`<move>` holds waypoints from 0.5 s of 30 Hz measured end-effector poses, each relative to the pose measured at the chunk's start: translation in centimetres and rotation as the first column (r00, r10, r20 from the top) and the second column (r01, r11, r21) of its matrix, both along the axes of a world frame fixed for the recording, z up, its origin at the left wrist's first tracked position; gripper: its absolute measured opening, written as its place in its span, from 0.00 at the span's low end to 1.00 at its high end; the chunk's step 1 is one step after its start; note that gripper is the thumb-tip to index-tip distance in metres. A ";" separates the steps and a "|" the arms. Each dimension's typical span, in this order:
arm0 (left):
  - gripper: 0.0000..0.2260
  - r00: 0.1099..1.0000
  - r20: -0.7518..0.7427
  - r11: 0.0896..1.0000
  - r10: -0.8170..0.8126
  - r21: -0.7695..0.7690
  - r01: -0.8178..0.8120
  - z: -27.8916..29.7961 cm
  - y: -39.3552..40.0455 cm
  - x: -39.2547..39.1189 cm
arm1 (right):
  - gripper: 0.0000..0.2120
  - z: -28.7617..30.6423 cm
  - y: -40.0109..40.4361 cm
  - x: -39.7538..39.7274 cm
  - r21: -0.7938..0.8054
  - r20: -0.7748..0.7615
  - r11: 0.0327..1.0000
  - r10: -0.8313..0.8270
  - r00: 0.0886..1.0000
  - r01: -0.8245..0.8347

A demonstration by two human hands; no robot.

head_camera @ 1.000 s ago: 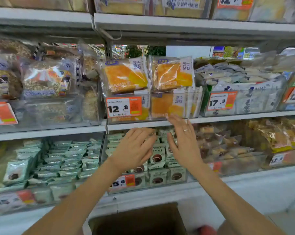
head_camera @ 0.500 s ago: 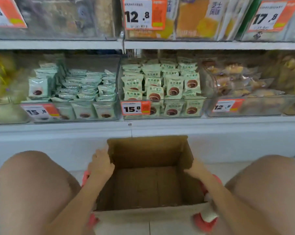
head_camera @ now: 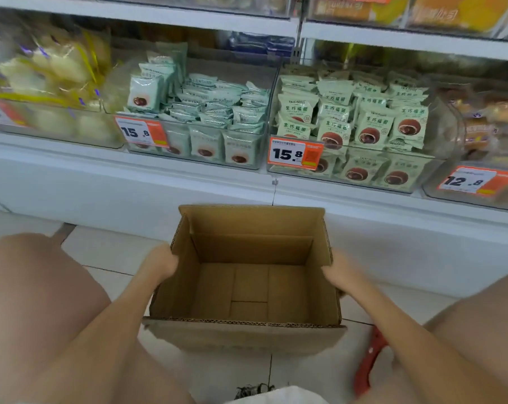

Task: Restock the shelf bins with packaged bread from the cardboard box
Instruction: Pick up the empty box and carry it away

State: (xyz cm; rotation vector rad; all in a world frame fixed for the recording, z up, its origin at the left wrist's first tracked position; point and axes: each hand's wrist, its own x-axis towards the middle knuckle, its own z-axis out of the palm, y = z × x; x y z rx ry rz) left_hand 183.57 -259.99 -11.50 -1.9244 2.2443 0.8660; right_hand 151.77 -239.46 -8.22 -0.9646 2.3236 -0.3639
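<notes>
An open brown cardboard box [head_camera: 249, 287] sits between my knees on the tiled floor, and nothing shows inside it. My left hand [head_camera: 160, 262] grips its left wall and my right hand [head_camera: 338, 272] grips its right wall. On the low shelf behind it, a clear bin [head_camera: 360, 126] holds several pale green bread packets standing in rows behind a 15.8 price tag. A second clear bin [head_camera: 200, 112] to its left holds similar packets, many lying flat.
A bin of yellow-wrapped bread [head_camera: 51, 83] stands at far left and a bin of brown buns [head_camera: 486, 129] at far right. The white shelf base [head_camera: 392, 228] runs right behind the box. A red object [head_camera: 369, 360] lies on the floor by my right leg.
My hands came down from the green-packet bin and took hold of the box on both sides. The view dropped from the shelves to the floor, and the box now sits slightly further forward.
</notes>
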 end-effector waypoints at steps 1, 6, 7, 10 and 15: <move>0.13 0.999 0.000 0.999 0.044 -0.032 -0.044 0.5 -0.1 1.6 | 0.08 0.4 -0.8 1.1 -0.037 0.039 0.999 0.035 0.999 -0.034; 0.15 0.965 0.000 0.941 0.262 -0.224 -0.255 4.8 0.5 8.7 | 0.08 1.9 -5.1 6.4 -0.165 0.093 0.976 0.160 0.983 -0.143; 0.15 0.955 -0.012 0.928 0.297 -0.233 -0.291 5.7 0.7 10.2 | 0.08 2.1 -6.1 7.3 -0.170 0.093 0.971 0.186 0.978 -0.169; 0.14 0.913 -0.100 0.880 0.396 -0.244 -0.408 7.8 1.5 14.6 | 0.11 3.6 -9.2 9.9 -0.129 0.026 0.959 0.259 0.965 -0.254; 0.13 0.800 -0.236 0.776 0.551 -0.208 -0.596 9.7 3.5 21.1 | 0.13 8.1 -14.1 13.8 -0.123 -0.072 0.887 0.440 0.895 -0.446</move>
